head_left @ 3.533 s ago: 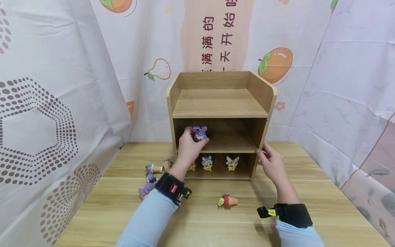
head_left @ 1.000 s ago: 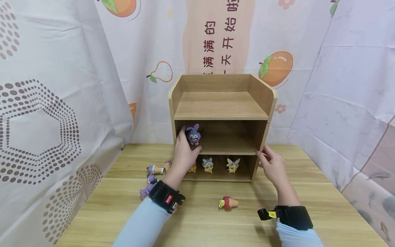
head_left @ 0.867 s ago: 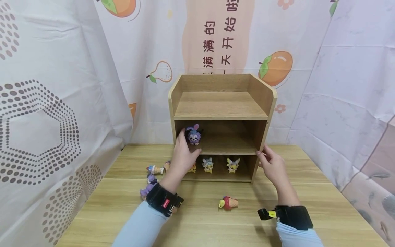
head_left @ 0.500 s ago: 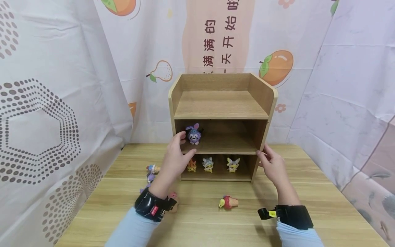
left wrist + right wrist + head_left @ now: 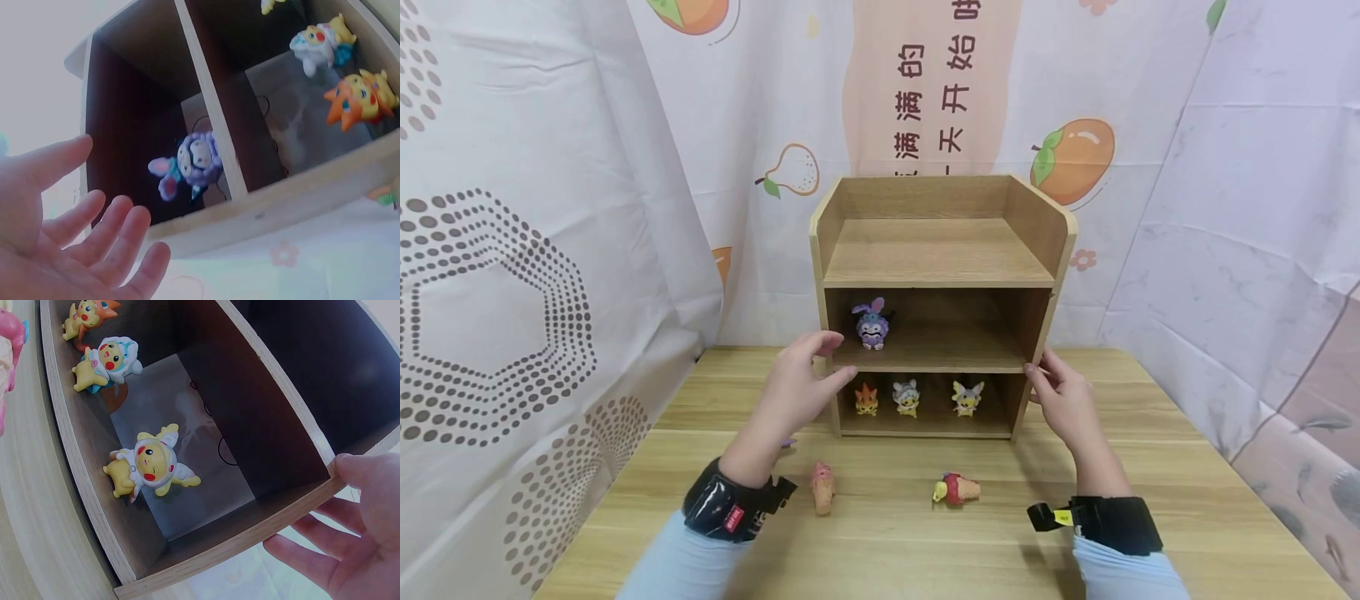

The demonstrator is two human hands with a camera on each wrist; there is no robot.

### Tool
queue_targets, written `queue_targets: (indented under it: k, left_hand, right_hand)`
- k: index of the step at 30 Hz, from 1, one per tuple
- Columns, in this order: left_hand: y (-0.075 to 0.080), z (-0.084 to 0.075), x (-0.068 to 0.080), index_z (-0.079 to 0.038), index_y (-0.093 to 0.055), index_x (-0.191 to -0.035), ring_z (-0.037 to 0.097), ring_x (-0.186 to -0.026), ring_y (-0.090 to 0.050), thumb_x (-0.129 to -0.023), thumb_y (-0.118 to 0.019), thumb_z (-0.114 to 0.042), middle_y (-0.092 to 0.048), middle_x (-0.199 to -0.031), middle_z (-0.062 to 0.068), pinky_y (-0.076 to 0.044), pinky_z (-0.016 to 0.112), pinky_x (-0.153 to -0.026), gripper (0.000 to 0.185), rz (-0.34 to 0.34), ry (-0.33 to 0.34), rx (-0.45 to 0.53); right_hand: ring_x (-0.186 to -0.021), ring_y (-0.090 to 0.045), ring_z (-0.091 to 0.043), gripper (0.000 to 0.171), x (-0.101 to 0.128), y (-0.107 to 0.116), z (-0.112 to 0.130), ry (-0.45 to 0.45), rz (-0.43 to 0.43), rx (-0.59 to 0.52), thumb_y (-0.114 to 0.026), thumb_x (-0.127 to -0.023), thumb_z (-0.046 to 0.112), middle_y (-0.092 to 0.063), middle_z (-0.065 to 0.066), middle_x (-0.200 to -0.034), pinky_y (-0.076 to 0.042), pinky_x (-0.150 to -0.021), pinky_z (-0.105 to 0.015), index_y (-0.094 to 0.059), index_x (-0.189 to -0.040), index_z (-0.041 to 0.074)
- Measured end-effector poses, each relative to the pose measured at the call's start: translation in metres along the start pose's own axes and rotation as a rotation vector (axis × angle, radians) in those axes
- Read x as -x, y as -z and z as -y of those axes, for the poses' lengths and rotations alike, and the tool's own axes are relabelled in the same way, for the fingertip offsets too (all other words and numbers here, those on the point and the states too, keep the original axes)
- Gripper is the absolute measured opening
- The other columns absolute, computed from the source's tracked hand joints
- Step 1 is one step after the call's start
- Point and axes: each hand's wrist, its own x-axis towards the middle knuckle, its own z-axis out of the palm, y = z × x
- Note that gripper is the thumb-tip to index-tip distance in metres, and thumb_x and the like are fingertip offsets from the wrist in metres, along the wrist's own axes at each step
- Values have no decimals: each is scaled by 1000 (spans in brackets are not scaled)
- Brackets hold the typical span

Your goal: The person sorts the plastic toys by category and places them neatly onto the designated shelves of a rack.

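A purple bunny-eared figurine (image 5: 872, 323) stands at the left of the middle compartment of a small wooden shelf (image 5: 936, 250). My left hand (image 5: 797, 379) is apart from it, just outside the shelf's left side, with fingers spread and nothing held. In the left wrist view, that palm (image 5: 81, 231) faces the opening. My right hand (image 5: 1063, 396) grips the shelf's right side panel, thumb on the front edge and fingers along the outer face. On the bottom level stand an orange-hooded figurine (image 5: 866, 400), a grey-white-hooded figurine (image 5: 906, 398) and a long-eared yellow-and-white figurine (image 5: 966, 399).
On the wooden table (image 5: 895, 550) in front of the shelf lie a pink ice-cream-cone figurine (image 5: 822, 487) and a red-and-yellow cone figurine (image 5: 957, 489). A bit of purple (image 5: 787, 443) shows beside the left forearm. A printed curtain (image 5: 760, 83) hangs behind.
My left hand has let go of the purple figurine and drawn back left, out of the compartment. The figurine stays standing there. The right hand keeps its hold on the shelf.
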Motion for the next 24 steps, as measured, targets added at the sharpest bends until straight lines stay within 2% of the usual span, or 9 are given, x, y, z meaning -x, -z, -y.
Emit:
queue_targets:
  k: [9,14,24]
  left_hand:
    - [17,11,7,-8,-66,-125,26,-109,-62,-87,-82,-31,-67,-122,7,-52,47,-90,47,91,31,-75]
    - [21,19,12,-7,-65,-128,27,-109,-62,-88,-81,-29,-66,-125,8,-52,48,-90,49,127,39,-108]
    - [24,37,22,-9,-65,-130,27,-107,-62,-88,-79,-35,-65,-128,7,-54,47,-86,50,188,102,-192]
  right_hand:
    - [-119,-59,-43,49,0,0,-1,-3,4,2,-54,-108,22,-58,-30,-136,-57,-68,-20,-45,-152,3]
    - [-120,-59,-45,50,0,0,0,-5,6,-2,-53,-107,22,-57,-31,-136,-57,-69,-20,-45,-153,3]
    - [-120,-59,-44,51,0,-1,-1,-6,2,-5,-53,-108,23,-56,-31,-138,-57,-68,-19,-43,-154,4]
